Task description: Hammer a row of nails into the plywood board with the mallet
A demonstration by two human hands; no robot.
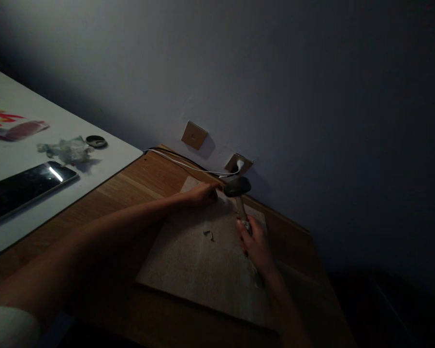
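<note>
Head view: I work in dim light at a wooden tabletop (137, 174) against a wall (311, 96), both hands over a pale board (188, 270).
Hammer (241, 209): grasped by its handle in my right hand (255, 241), its dark head by the board's far edge, near my left fingers.
Left hand (202, 193): fingers curled at that edge; whether they pinch anything, I cannot tell.
Loose metal: two small pieces, apparently nails (211, 236), lying mid-board.
Swing: short, square taps look wisest, my left fingers clear of the head and the board held flat.
Wall socket (235, 158): close behind the hammer head; I would slide the board away from it and the white cable (210, 172) before any fuller blow.
Lettering: none legible; a packet (7, 128) on the white tabletop (119, 154) bears blurred red marks, and the smartphone (29, 188) shows no readable brand.
</note>
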